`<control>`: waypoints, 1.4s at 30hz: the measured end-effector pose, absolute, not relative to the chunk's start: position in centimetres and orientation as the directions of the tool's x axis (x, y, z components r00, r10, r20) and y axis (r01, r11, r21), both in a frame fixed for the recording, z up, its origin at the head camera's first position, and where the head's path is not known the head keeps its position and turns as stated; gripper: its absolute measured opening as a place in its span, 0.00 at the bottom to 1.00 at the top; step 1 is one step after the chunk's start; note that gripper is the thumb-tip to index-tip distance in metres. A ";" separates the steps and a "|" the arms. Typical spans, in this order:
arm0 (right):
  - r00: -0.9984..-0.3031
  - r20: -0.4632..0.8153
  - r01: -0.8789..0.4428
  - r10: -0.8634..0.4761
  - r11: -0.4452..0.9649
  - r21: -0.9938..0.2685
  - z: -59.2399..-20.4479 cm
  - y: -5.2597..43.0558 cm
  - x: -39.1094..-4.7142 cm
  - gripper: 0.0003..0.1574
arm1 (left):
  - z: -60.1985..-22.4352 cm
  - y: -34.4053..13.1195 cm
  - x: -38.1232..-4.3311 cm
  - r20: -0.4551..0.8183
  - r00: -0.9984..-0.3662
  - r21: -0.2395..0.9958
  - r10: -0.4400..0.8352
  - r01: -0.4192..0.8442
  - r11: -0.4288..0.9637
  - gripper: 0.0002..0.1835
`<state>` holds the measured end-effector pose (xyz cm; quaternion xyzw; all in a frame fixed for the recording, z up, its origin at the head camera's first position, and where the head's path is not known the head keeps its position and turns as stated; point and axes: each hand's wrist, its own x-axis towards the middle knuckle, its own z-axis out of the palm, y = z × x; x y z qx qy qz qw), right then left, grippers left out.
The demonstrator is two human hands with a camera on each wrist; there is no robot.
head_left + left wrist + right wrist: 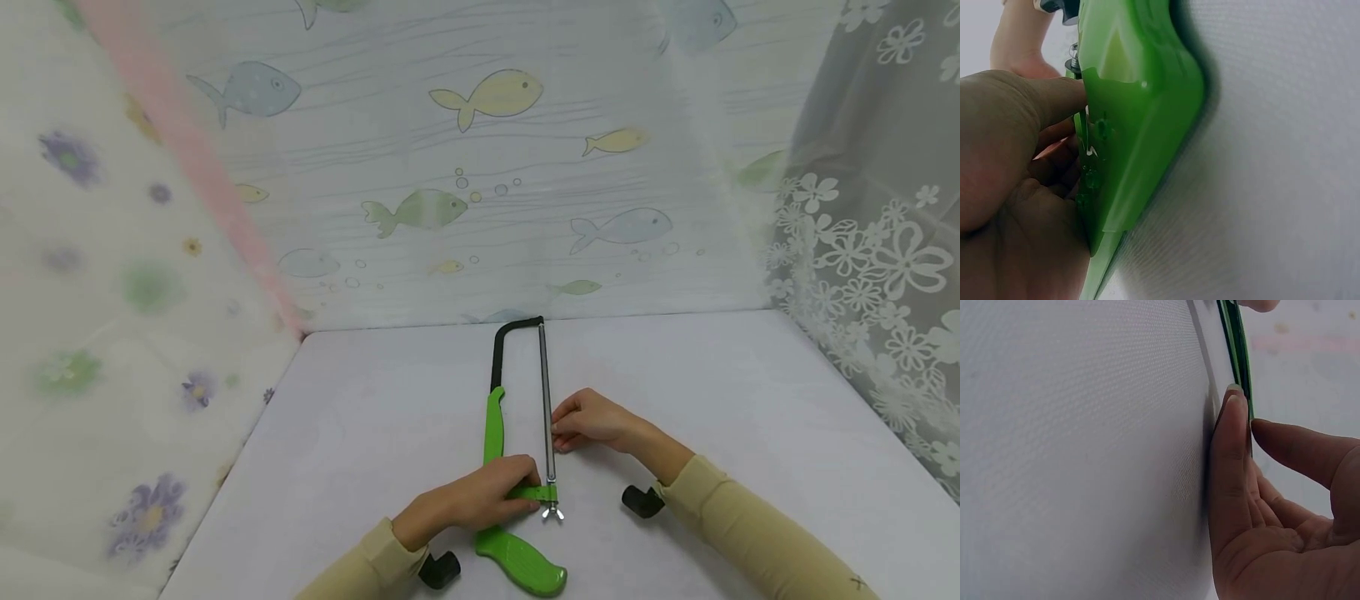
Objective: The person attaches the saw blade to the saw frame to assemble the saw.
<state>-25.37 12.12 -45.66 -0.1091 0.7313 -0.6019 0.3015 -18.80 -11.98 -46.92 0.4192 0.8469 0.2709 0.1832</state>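
A hacksaw with a green handle [522, 564] and a black front bow [498, 358] lies flat on the white table. Its straight metal blade [545, 383] runs along the right side, with a silver wing nut [552, 513] at the near end. My left hand [491, 492] grips the green frame beside that end; in the left wrist view the thumb presses the green plastic [1129, 119]. Farther up, my right hand [596, 419] pinches the blade from the right. Thumb and fingertips meet at its edge in the right wrist view, where the hand [1247, 512] lies low against the tabletop.
The white tabletop [375, 400] spreads around the saw. A fish-patterned curtain [420, 275] hangs along the back edge, a flowered sheet [135, 333] on the left and a lace-patterned one [892, 275] on the right. Black wrist mounts [642, 502] sit beneath both sleeves.
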 end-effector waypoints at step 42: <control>-0.759 -0.012 -0.439 -0.651 0.526 -0.729 -44.1 12.7 -19.4 0.07 | -46.7 -12.1 -18.7 -0.064 -0.570 0.626 0.819 0.617 0.478 0.06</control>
